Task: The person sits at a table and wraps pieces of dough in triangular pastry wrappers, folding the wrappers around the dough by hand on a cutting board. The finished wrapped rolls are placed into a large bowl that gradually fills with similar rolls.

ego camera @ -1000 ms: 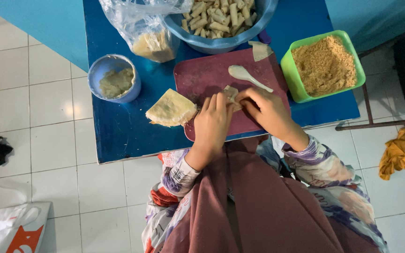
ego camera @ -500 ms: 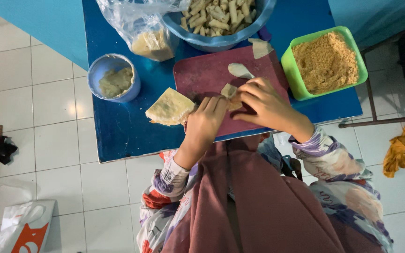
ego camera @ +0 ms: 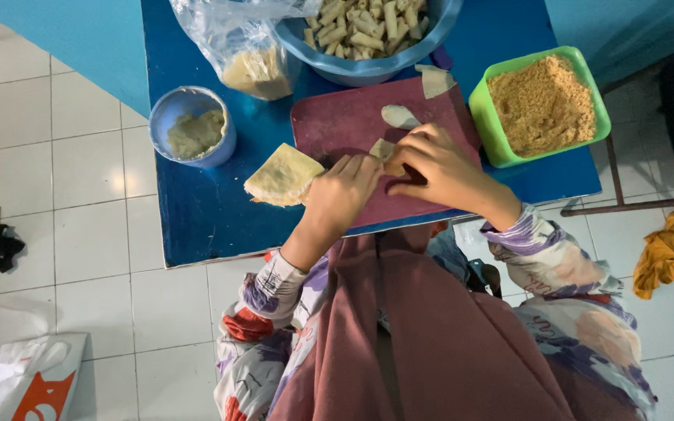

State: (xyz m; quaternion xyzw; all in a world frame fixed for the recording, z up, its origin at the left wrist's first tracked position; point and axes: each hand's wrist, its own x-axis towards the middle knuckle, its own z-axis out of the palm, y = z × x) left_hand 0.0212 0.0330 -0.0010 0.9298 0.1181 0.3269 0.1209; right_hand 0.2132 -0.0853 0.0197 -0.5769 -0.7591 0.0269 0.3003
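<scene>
Both my hands meet over a dark red cutting board (ego camera: 337,125) on a blue table (ego camera: 196,210). My left hand (ego camera: 341,195) and my right hand (ego camera: 431,164) pinch a pale piece of wrapper (ego camera: 382,148) between their fingers; most of it is hidden under them. A white spoon (ego camera: 399,117) lies on the board just beyond. A stack of folded yellowish wrappers (ego camera: 284,175) sits at the board's left edge, beside my left hand.
A blue bowl of rolled sticks (ego camera: 360,31) stands at the back, a clear plastic bag (ego camera: 243,47) left of it. A small blue bowl of greenish paste (ego camera: 193,129) is at left, a green tub of crumbs (ego camera: 540,105) at right. Tiled floor surrounds the table.
Both hands stayed at the board's near edge, the fingers working the small wrapper piece. The view shifted slightly.
</scene>
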